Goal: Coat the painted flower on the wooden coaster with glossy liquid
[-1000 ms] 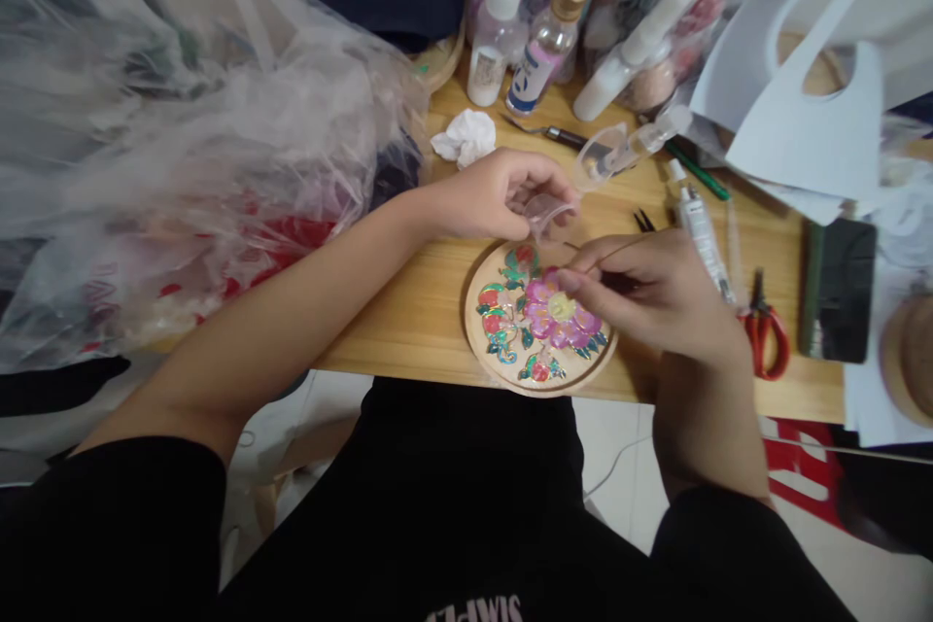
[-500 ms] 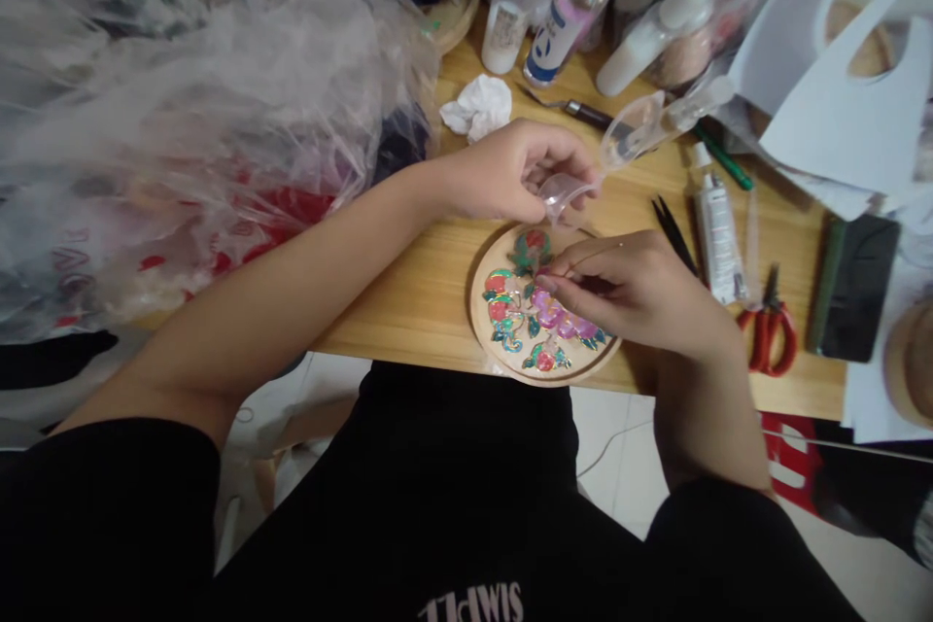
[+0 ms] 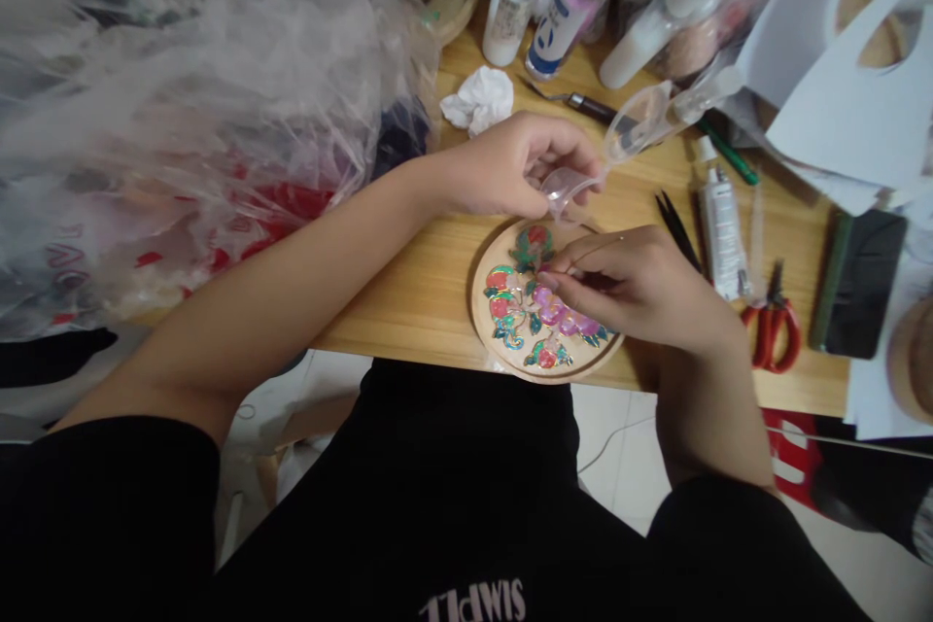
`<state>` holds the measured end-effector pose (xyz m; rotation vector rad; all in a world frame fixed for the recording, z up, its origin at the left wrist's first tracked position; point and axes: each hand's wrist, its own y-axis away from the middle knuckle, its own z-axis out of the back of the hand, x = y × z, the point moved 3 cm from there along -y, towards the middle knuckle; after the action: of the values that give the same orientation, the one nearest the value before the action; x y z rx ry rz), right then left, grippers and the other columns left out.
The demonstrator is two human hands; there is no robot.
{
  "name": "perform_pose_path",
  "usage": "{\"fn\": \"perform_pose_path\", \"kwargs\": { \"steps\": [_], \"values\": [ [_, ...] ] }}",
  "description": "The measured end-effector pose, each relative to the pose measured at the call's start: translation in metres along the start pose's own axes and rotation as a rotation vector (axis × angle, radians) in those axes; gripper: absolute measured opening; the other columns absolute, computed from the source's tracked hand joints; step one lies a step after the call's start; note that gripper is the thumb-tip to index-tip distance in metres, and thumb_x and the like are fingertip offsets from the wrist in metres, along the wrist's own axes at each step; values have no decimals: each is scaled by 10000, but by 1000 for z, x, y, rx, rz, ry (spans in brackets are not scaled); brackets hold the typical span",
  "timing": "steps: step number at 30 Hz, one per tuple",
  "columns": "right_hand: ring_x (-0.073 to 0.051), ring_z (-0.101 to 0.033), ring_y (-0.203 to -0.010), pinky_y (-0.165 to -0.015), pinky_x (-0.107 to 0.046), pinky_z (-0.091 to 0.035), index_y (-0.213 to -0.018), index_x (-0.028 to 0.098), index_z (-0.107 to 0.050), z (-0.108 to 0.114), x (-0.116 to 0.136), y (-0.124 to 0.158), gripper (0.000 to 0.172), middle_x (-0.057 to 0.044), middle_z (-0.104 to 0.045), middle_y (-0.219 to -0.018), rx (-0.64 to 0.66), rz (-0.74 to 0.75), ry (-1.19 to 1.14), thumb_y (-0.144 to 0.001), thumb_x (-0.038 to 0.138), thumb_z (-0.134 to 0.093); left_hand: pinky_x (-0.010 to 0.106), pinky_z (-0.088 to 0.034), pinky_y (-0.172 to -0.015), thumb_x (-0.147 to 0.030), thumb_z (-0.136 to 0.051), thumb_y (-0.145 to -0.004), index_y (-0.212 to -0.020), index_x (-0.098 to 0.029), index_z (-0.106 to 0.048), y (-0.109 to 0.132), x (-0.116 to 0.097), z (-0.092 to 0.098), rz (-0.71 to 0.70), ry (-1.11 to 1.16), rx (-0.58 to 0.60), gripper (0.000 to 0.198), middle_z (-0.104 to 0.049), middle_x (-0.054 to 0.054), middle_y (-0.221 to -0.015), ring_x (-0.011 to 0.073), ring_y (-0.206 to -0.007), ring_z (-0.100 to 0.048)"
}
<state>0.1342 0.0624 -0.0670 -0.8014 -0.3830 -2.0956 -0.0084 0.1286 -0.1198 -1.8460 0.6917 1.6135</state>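
My left hand (image 3: 529, 165) is closed around a small clear plastic cup (image 3: 566, 190), tilted over the far edge of a round wooden plate (image 3: 478, 309). Flower and fruit ornaments (image 3: 558, 309) with gold outlines, coloured pink, red and green, lie on the plate. Above them my right hand (image 3: 638, 284) pinches a thin gold-coloured wire-like piece (image 3: 608, 242), whose far end sticks out past the fingers. The tip at the fingers is too small to make out, and this hand covers the plate's right side.
Right of the plate lie black tweezers (image 3: 676, 231), a white tube (image 3: 723, 238), red-handled pliers (image 3: 773, 330) and a phone (image 3: 860, 282). Behind are a crumpled tissue (image 3: 479, 101), a clear scoop-like cup (image 3: 638, 121) and bottles (image 3: 561, 19). Plastic bags (image 3: 240, 117) fill the left.
Both hands keep nearly the same pose, the cup and the wire-like piece still in them. The view has shifted slightly, so the things at the right appear a little further right.
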Motion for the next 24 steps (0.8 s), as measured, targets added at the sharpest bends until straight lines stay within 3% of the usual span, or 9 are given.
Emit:
{"fn": "perform_pose_path", "kwargs": {
  "steps": [3, 5, 10, 12, 20, 24],
  "values": [
    [-78, -440, -478, -508, -254, -340, -648, 196, -566, 6, 0, 3, 306, 33, -537, -541, -23, -37, -21, -933, 307, -576, 359, -535, -960, -10, -702, -643, -973, -120, -605, 0, 3, 1, -3, 4, 8, 362, -693, 70, -1108, 188, -1030, -664],
    [-74, -421, -452, -472, -251, -326, -649, 198, -575, 15, 0, 7, 288, 37, -528, -521, -107, -76, -39, -916, 302, -601, 366, -535, -969, -50, -745, -632, -974, -134, -615, 0, 4, 2, -25, 4, 8, 375, -699, 41, -1070, 197, -1045, -667],
    [-72, -368, -421, -420, -251, -258, -621, 202, -556, 36, -8, 18, 296, 46, -461, -468, -564, -199, 28, -900, 289, -607, 353, -527, -990, -90, -803, -606, -965, -136, -652, 2, 4, 5, -53, 26, 10, 393, -711, 51, -1024, 198, -1048, -672],
    [-63, -341, -412, -408, -241, -228, -614, 193, -557, 37, -12, 18, 288, 50, -451, -464, -660, -215, 119, -884, 277, -611, 342, -525, -985, -65, -781, -612, -967, -125, -654, 3, 4, 5, -45, 32, 5, 382, -709, 68, -1040, 185, -1034, -674],
    [-99, -494, -467, -472, -247, -307, -668, 182, -619, 22, -21, 6, 259, -16, -639, -574, -651, -232, 427, -887, 309, -565, 264, -539, -883, 27, -657, -560, -953, -117, -644, 3, 0, 4, 15, 78, -23, 419, -715, 61, -1019, 144, -970, -684],
    [-123, -557, -514, -498, -245, -329, -683, 177, -646, 20, -24, 5, 279, -34, -666, -596, -606, -241, 445, -897, 312, -527, 234, -536, -816, 16, -645, -546, -931, -113, -644, 4, 0, 3, 61, 99, -55, 406, -714, 62, -995, 130, -923, -686]
  ]
}}
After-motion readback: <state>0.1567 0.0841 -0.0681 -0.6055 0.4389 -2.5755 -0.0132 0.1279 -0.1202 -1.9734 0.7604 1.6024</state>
